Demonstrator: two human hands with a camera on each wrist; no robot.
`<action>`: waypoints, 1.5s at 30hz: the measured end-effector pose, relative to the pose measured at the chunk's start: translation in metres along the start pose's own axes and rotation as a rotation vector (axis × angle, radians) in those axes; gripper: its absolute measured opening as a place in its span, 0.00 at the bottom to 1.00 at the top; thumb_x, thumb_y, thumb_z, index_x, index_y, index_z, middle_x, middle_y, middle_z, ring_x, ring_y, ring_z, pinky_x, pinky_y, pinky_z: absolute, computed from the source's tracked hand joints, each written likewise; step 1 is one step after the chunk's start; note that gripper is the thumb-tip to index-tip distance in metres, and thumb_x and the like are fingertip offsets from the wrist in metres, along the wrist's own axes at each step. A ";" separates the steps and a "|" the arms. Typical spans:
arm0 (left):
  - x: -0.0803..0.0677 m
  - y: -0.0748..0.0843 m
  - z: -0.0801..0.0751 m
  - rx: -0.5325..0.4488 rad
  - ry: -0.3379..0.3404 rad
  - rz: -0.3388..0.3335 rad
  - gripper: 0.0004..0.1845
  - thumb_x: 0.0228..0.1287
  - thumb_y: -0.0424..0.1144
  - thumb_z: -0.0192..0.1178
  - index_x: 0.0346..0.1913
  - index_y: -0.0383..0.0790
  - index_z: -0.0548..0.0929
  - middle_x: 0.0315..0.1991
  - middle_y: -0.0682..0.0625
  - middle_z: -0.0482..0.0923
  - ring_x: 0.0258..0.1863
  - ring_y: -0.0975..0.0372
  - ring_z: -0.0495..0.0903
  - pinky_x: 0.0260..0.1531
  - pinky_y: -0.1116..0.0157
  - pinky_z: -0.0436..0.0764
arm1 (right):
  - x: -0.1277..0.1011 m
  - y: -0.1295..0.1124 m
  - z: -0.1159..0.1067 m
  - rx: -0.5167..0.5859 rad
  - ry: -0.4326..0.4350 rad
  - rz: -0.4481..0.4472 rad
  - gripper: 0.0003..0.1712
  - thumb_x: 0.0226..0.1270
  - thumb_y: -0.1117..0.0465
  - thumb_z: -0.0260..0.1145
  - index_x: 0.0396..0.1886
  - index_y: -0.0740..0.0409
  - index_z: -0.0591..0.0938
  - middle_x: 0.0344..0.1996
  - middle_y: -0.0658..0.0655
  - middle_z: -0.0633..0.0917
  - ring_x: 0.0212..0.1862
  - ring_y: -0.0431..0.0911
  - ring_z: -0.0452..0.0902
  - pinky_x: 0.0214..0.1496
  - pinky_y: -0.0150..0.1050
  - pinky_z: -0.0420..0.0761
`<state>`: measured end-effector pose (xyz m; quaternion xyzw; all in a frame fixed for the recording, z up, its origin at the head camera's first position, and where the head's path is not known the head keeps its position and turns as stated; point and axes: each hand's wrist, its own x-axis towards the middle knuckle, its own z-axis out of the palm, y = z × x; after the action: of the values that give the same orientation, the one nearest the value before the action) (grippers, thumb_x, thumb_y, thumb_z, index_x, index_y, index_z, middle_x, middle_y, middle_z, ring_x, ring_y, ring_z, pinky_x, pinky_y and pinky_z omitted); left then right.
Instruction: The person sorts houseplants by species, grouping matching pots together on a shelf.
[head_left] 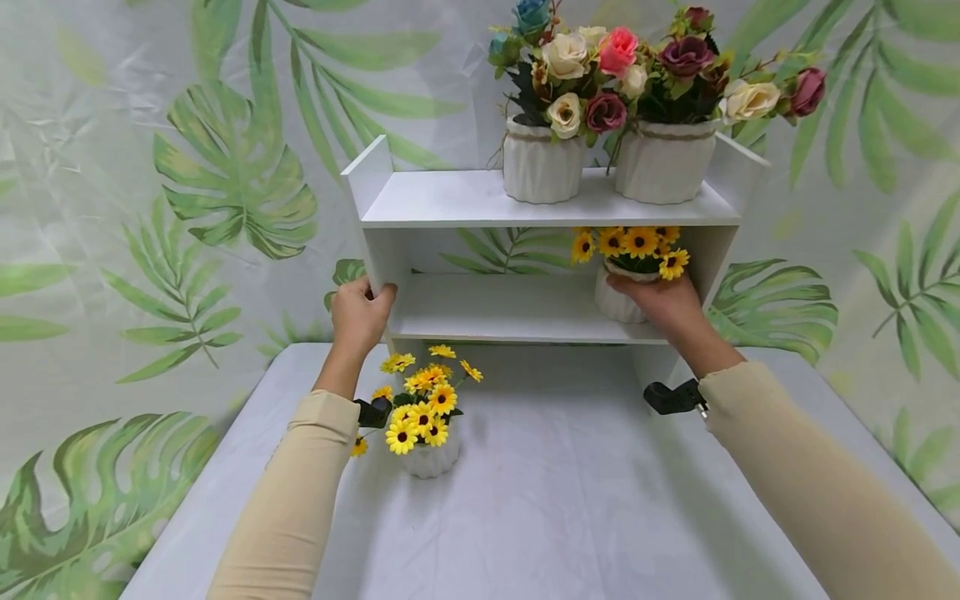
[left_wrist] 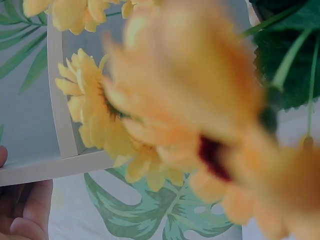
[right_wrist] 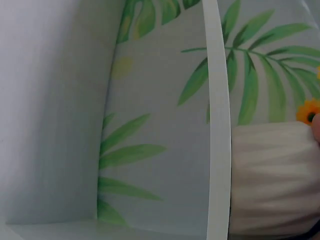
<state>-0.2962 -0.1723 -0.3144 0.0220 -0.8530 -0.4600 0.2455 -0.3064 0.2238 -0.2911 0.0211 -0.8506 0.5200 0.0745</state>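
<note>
Our right hand (head_left: 663,304) grips the sunflower pot (head_left: 618,302) on the shelf (head_left: 480,312); our left hand (head_left: 360,315) grips the shelf's left edge.

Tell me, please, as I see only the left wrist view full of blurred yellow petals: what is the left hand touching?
Observer: The left hand grips the left side panel of the white shelf.
Operator: And the right hand?
Observer: The right hand holds a white pot of yellow flowers on the middle shelf board.
Operator: Whose petals fill my view?
Observer: A second pot of yellow flowers stands on the table, under the left wrist.
</note>
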 end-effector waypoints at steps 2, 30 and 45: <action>0.000 0.000 -0.001 0.001 0.002 -0.003 0.16 0.67 0.41 0.56 0.39 0.30 0.86 0.40 0.33 0.87 0.43 0.44 0.87 0.42 0.47 0.86 | 0.000 0.002 0.000 -0.010 -0.008 -0.009 0.58 0.62 0.44 0.70 0.79 0.54 0.45 0.78 0.59 0.54 0.76 0.55 0.53 0.79 0.57 0.54; 0.000 -0.001 0.000 0.028 0.018 0.019 0.16 0.67 0.42 0.56 0.33 0.31 0.85 0.34 0.33 0.87 0.37 0.46 0.87 0.35 0.51 0.85 | -0.085 0.049 0.102 -0.029 0.382 -0.913 0.06 0.56 0.74 0.63 0.34 0.67 0.81 0.33 0.62 0.82 0.37 0.47 0.76 0.44 0.30 0.76; 0.001 -0.002 0.003 0.007 0.012 -0.001 0.16 0.67 0.42 0.56 0.38 0.30 0.87 0.36 0.33 0.87 0.41 0.45 0.88 0.40 0.49 0.86 | -0.113 0.052 0.192 -0.229 -0.400 -0.200 0.33 0.60 0.59 0.71 0.64 0.61 0.73 0.59 0.62 0.78 0.53 0.54 0.80 0.55 0.52 0.81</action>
<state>-0.2992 -0.1719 -0.3172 0.0263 -0.8530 -0.4572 0.2504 -0.2205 0.0724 -0.4398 0.1991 -0.8956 0.3956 -0.0422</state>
